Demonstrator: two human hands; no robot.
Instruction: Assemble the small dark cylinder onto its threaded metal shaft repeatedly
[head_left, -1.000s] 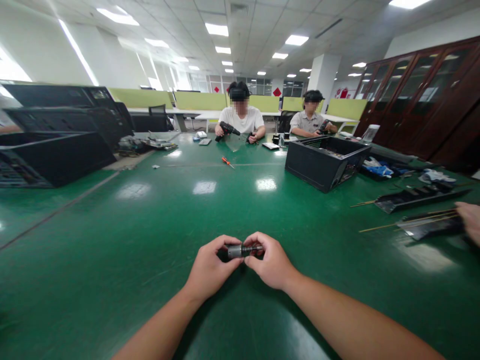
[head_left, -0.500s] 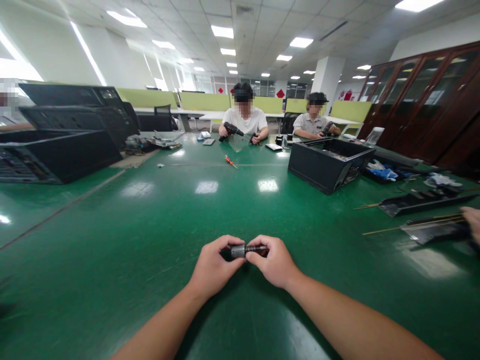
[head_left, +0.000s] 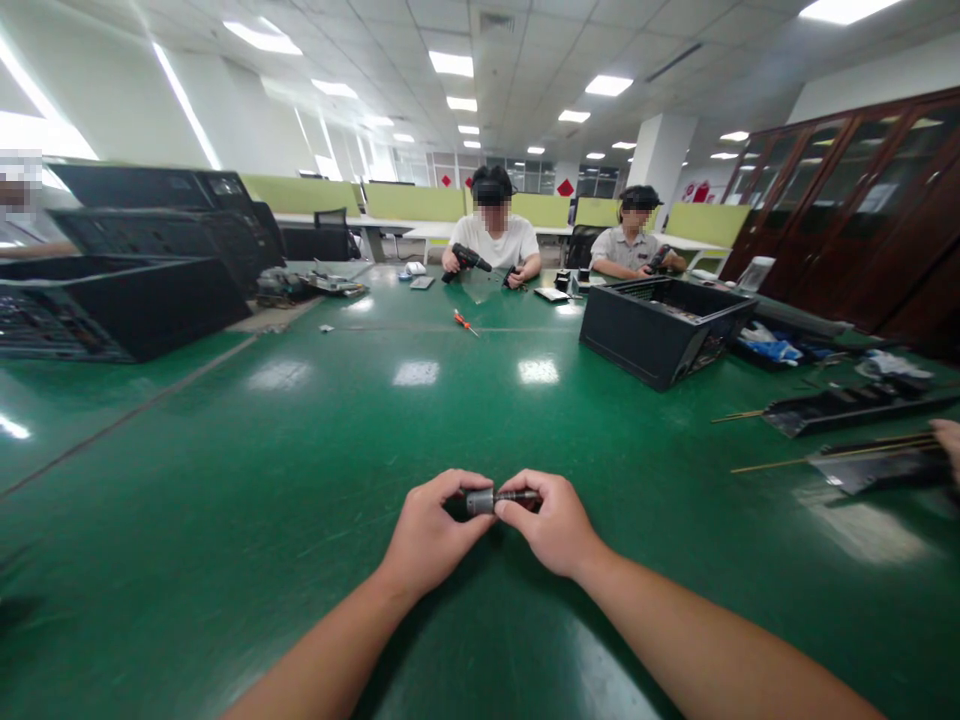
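Currently your left hand (head_left: 426, 530) grips a small metal part (head_left: 484, 501) by its gray barrel (head_left: 476, 503); your right hand (head_left: 556, 525) pinches its darker shaft (head_left: 517, 495). The part lies level between both hands, over the green table (head_left: 300, 430), any marking too small to read. Farther out: orange screwdriver (head_left: 463, 321), black computer case (head_left: 626, 335), co-worker (head_left: 501, 236) with black drill (head_left: 471, 257)

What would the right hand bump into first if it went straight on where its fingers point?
Probably the grey metal cylinder held in the left hand; its end sits right beside the right hand. Whether they already touch is too small to tell.
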